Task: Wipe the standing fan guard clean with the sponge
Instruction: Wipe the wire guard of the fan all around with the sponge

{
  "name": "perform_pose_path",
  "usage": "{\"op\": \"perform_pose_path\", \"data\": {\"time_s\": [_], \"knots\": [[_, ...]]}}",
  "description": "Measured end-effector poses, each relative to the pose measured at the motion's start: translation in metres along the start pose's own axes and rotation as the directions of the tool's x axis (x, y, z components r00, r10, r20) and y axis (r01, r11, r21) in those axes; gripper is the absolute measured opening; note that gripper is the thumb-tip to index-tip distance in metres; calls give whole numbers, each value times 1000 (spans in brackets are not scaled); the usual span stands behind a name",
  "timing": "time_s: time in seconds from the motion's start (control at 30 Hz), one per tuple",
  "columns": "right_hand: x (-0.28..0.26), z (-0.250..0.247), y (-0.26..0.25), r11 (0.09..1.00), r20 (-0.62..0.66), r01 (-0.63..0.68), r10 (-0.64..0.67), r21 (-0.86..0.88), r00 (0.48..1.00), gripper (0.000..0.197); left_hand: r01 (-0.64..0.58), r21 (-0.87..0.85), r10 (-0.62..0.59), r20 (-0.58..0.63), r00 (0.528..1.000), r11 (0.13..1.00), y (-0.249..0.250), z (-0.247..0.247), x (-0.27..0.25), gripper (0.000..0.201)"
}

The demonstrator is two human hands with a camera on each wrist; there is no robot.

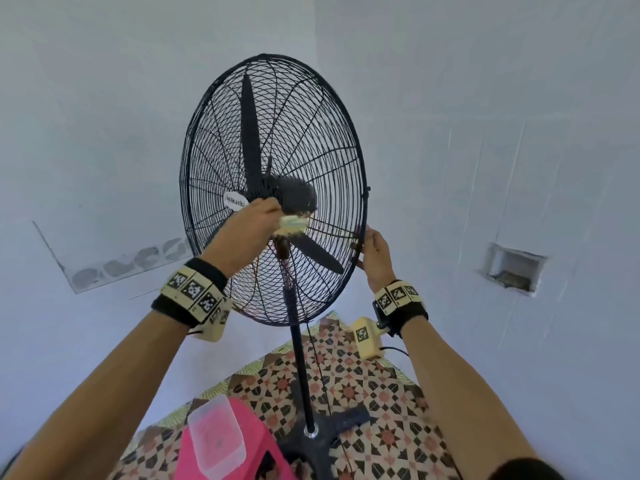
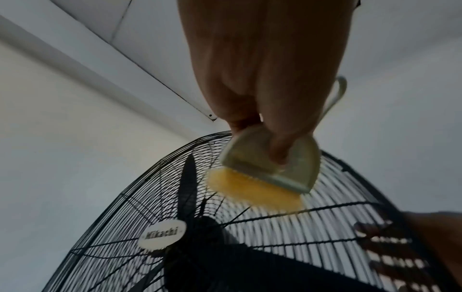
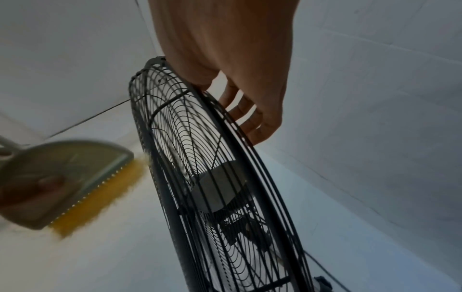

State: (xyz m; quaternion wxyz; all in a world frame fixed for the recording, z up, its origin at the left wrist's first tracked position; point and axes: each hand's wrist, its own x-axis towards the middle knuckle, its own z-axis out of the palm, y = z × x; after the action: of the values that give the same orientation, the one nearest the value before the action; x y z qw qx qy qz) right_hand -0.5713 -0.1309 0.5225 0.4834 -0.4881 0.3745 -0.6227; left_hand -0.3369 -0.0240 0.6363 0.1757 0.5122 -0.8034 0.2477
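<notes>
Pinching the sponge by its pale holder, the left hand sets its yellow edge against the front wires of the fan guard, just beside the hub badge. Farther out, the right hand grips the guard's rim, fingers curled behind the wires.

Sponge before fan guard; tub lower left.

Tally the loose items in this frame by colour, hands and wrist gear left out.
Black: 1, the standing fan
Yellow and cream: 1, the bristled cleaning tool held by the left hand
Pink: 1, the stool
Clear: 1, the plastic container
Total: 4
</notes>
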Motion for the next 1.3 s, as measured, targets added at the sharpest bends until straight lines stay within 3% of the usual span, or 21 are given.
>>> {"op": "perform_pose_path", "data": {"time_s": [0.07,0.1,0.13,0.17,0.2,0.23,0.27,0.3,0.33,0.43,0.5,0.57,0.63,0.7,0.8,0.83,0.9,0.97,1.03,1.2,1.3], "knots": [[4,2,6,997,-156,64,-72,-50,985,46,15,-82,-18,-31,999,997,-9,6,-3,23],[0,4,6,985,-259,141,-162,-96,952,50,17,-148,-25,-51,998,989,-9,8,-3,28],[-7,9,0,948,-341,258,-308,-186,888,51,26,-214,-39,-57,998,977,-7,10,-4,33],[-15,16,-7,859,-341,412,-502,-305,795,49,27,-276,-45,-60,997,961,-7,13,-4,37],[-24,25,-16,708,-226,559,-685,-432,693,48,25,-322,-47,-61,997,946,-7,16,-3,37],[-32,33,-25,515,-29,668,-802,-537,596,50,14,-357,-42,-70,997,934,-8,19,-2,36],[-34,41,-28,346,161,714,-827,-609,538,50,4,-376,-37,-78,996,927,-8,21,-1,35],[-34,47,-28,232,275,713,-809,-662,519,45,-11,-383,-24,-89,996,924,-9,23,0,35],[-31,51,-26,177,312,689,-793,-703,523,35,-26,-379,-11,-95,995,925,-11,25,1,35],[-23,55,-18,89,326,637,-800,-766,504,12,-59,-391,7,-132,991,918,-16,21,-3,33],[-23,60,-17,-18,394,619,-785,-785,478,13,-16,-366,-28,-115,993,931,-19,10,-3,32],[-23,69,-18,-76,440,600,-754,-796,488,29,52,-257,-59,-20,998,965,-23,3,-3,22],[-22,81,-19,-98,466,593,-724,-800,509,41,129,-169,-121,58,991,977,-28,3,0,12],[-19,91,-19,-110,479,589,-707,-801,520,44,139,-135,-127,96,987,981,-31,7,3,14],[-15,97,-20,-90,450,568,-716,-818,534,28,129,-159,-114,97,989,979,-47,14,-1,31],[-14,97,-22,-58,403,541,-734,-839,546,28,147,-169,-136,76,988,975,-58,15,-4,34],[-11,94,-26,19,257,412,-756,-911,603,46,177,-250,-192,-36,981,952,-87,17,-6,33],[-7,89,-28,96,106,258,-735,-961,669,65,163,-364,-236,-166,957,917,-112,22,-4,31],[-1,84,-27,185,6,184,-689,-965,724,76,153,-427,-271,-231,934,891,-124,27,1,31],[8,79,-28,293,-76,163,-660,-942,748,85,185,-466,-335,-262,905,865,-112,53,10,32],[14,74,-28,318,-106,141,-648,-937,754,90,158,-456,-285,-225,932,876,-98,56,5,31]]}}
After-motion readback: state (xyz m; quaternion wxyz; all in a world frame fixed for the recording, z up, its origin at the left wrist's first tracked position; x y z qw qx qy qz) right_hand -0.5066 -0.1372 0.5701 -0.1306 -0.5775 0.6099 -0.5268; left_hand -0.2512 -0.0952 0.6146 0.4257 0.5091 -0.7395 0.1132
